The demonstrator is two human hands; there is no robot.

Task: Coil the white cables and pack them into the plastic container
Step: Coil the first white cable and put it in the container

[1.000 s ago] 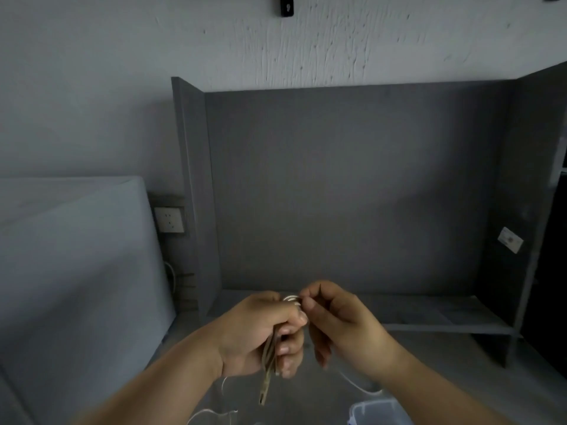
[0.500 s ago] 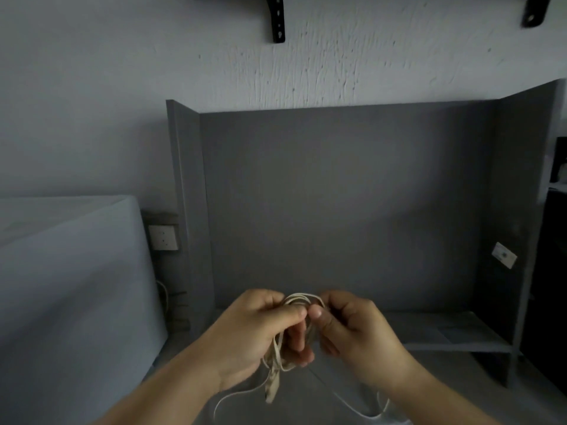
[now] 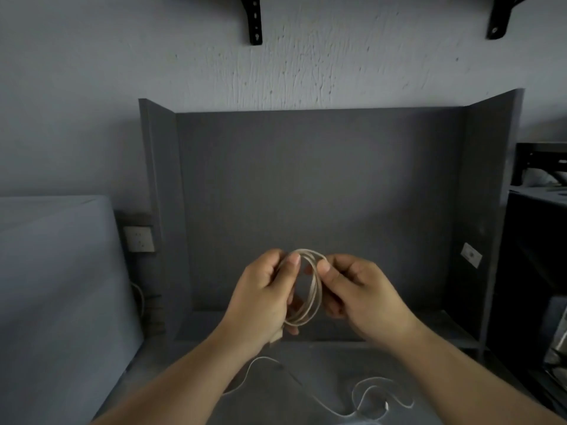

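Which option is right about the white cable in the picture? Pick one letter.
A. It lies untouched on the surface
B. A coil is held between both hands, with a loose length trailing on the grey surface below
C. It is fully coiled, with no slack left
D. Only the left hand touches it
B: the round coil of white cable is pinched between the left hand and right hand, while loose white cable still snakes over the grey surface.

Plain room: grey desk (image 3: 306, 378), wall socket (image 3: 139, 243), textured plaster wall (image 3: 306, 72).
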